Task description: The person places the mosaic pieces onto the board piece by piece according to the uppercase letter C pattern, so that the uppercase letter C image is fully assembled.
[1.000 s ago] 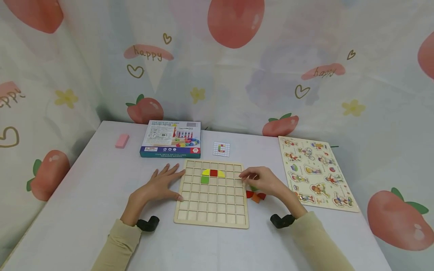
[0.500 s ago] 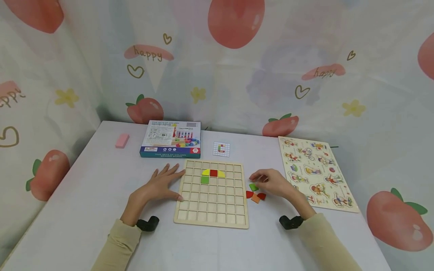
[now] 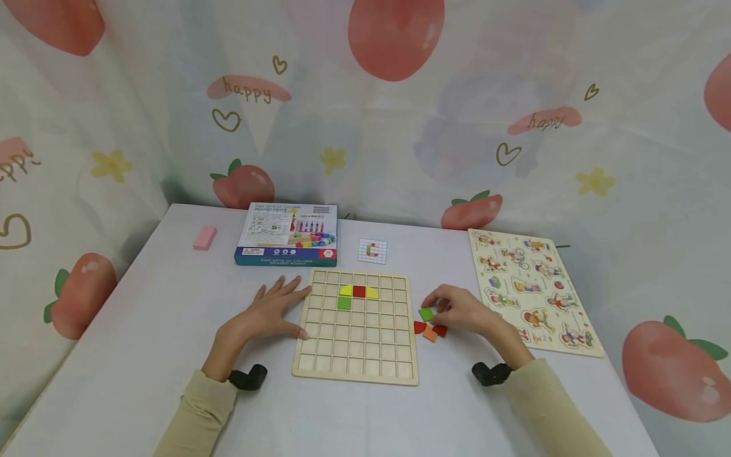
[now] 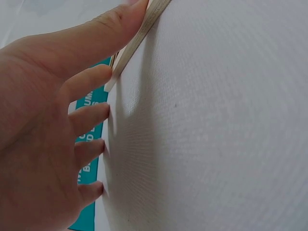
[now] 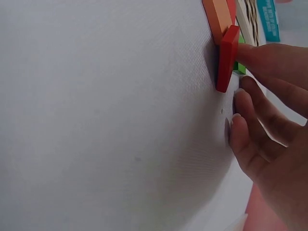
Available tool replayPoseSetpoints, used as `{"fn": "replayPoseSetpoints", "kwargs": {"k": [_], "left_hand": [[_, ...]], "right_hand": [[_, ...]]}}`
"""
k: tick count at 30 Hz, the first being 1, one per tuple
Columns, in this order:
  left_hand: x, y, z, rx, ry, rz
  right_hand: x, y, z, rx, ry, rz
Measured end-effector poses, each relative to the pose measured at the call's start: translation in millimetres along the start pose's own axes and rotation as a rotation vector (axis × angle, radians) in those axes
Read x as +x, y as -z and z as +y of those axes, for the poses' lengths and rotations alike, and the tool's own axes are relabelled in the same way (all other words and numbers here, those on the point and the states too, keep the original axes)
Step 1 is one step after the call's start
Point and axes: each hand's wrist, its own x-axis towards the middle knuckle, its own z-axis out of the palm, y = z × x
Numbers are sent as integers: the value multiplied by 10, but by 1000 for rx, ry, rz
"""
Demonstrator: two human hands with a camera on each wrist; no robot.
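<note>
My left hand (image 3: 265,314) lies with fingers spread at the left edge of a wooden grid board (image 3: 356,373). Thumb and index fingertip touch that edge, as the left wrist view (image 4: 43,96) also shows. Set in the grid are a red square tile (image 3: 359,291), two yellow quarter-round tiles, one being the left yellow tile (image 3: 346,291), and a green square tile (image 3: 344,303). Right of the board, my right hand (image 3: 459,309) pinches a loose green tile (image 3: 426,313) between thumb and fingertip, at the table. Close by lie an orange tile (image 3: 430,334) and two red curved-edge tiles, including the right one (image 5: 227,60).
Behind the board lies a small pattern card (image 3: 372,251). A toy box (image 3: 285,235) and a pink block (image 3: 205,237) are at the back left. On the right, a picture puzzle board (image 3: 533,292) lies near my right forearm.
My right hand has drawn back rightward from the board's edge to the loose tiles, and its thumb and finger have come down around the green tile. My left hand stays put.
</note>
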Motion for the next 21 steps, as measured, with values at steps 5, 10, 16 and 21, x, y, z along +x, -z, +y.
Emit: {"fn": "replayPoseSetpoints", "kwargs": {"k": [5,10,16,21], "left_hand": [[-1,3,10,-6,7,-3],[2,2,9,-20,12,-4],[-3,1,5,-9,4,-4],[-7,1,15,-6,-1,-4]], "right_hand": [[15,-17,-11,-27,-4,1],[21,-34,-25,-4,-38,12],[8,-48,-15,-6,16,39],[-7,-47,0,-29,47,56]]}}
